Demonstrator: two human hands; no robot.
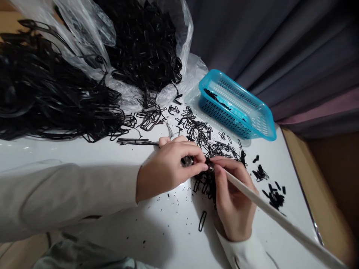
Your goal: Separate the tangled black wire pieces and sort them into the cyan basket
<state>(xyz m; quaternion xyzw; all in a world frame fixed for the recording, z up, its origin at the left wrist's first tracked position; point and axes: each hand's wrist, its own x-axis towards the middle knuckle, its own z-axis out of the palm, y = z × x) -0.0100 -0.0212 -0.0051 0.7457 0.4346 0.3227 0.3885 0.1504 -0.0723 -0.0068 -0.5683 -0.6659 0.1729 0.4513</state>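
My left hand [174,160] is closed, its thumb and forefinger pinching a small black piece [208,161] over a heap of black loops. Opposite it, my right hand [237,194] is closed too, fingertips almost meeting the left ones at that piece. A long white strip [269,207] runs from between the right thumb and forefinger toward the lower right corner. Something small and shiny shows at the fingertips, too small to name. Several thin black strips [134,141] stick out beside the curled fingers of my left hand. Small black loops [204,186] lie beneath both hands.
Tangled black strips [50,93] pile up on the left. A clear plastic bag [186,33] holds more of them. A blue basket [235,121] with black pieces inside stands at the back right. Small black clusters [276,196] and a single loop [202,221] lie on the white table [112,160].
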